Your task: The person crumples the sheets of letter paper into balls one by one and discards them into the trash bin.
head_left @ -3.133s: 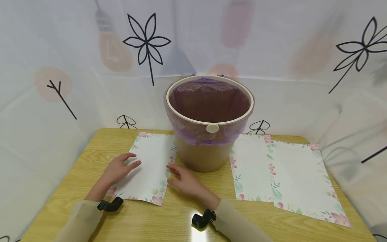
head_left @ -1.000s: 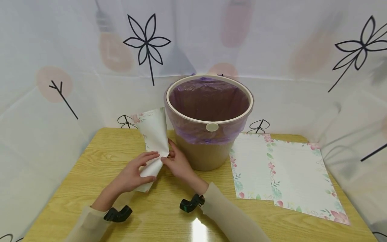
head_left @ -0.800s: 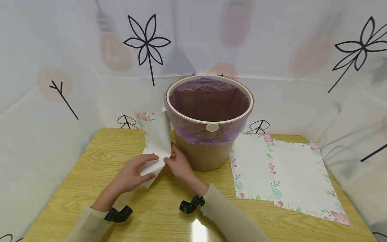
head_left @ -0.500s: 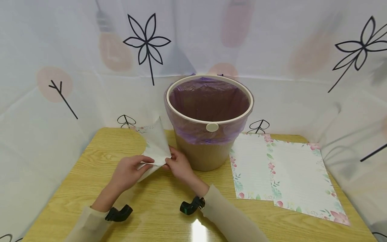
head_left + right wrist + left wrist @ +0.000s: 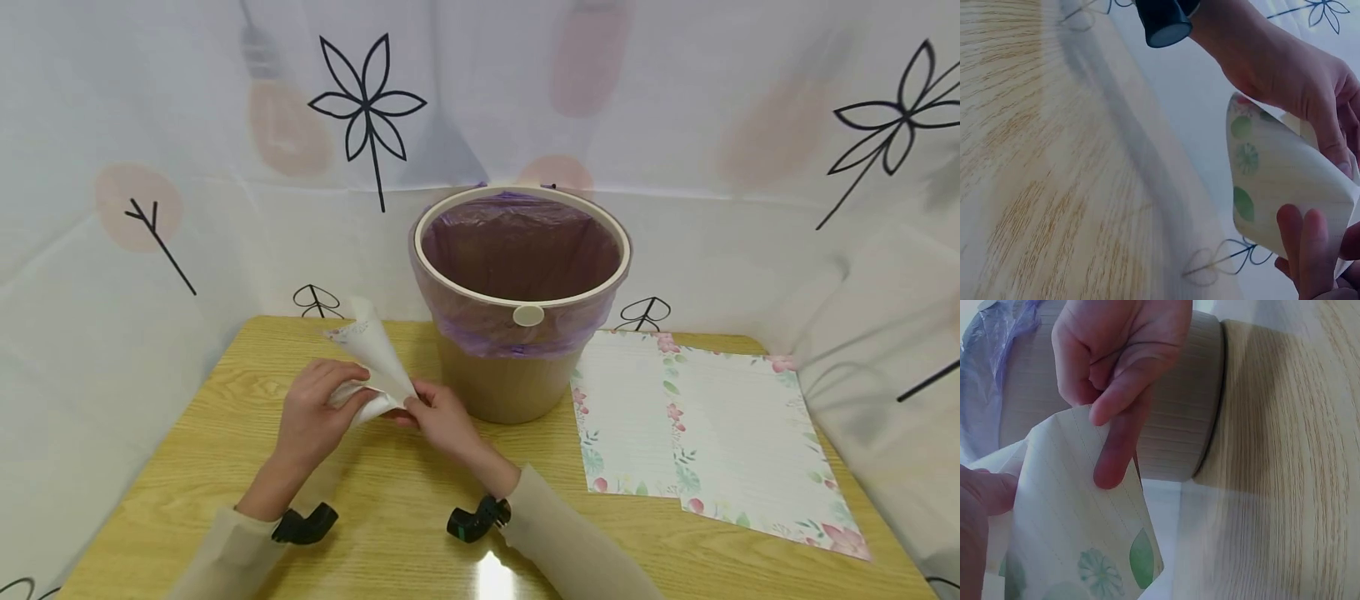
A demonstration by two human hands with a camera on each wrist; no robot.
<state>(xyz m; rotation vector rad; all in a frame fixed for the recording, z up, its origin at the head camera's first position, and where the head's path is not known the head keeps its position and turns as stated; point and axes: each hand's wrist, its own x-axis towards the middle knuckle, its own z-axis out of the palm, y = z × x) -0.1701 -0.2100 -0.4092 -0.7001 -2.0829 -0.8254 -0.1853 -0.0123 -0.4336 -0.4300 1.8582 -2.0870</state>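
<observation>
Head view, held sheet: a white paper sheet with a floral border (image 5: pixel 381 358), creased and folded, sits between both hands over the yellow wood-grain table (image 5: pixel 195 467)
Head view, left hand: the bare left hand (image 5: pixel 311 408) pinches the sheet between bent fingers and thumb
Head view, right hand: the bare right hand (image 5: pixel 442 417) pinches the sheet's right edge, thumb uppermost
Head view, bin: a round beige plastic bin (image 5: pixel 502 383) stands upright just beside the right hand, a translucent purple plastic liner (image 5: pixel 517 329) turned over its rim
Head view, flat paper: a flat white floral-bordered sheet (image 5: pixel 626 417) lies by the bin, a second flat floral sheet (image 5: pixel 757 442) adjoining it
Left wrist view: two right-hand fingers lie close together against the sheet; the left hand is mostly cut off
Right wrist view: the left hand grips from above, the right hand's fingertips press side by side below
</observation>
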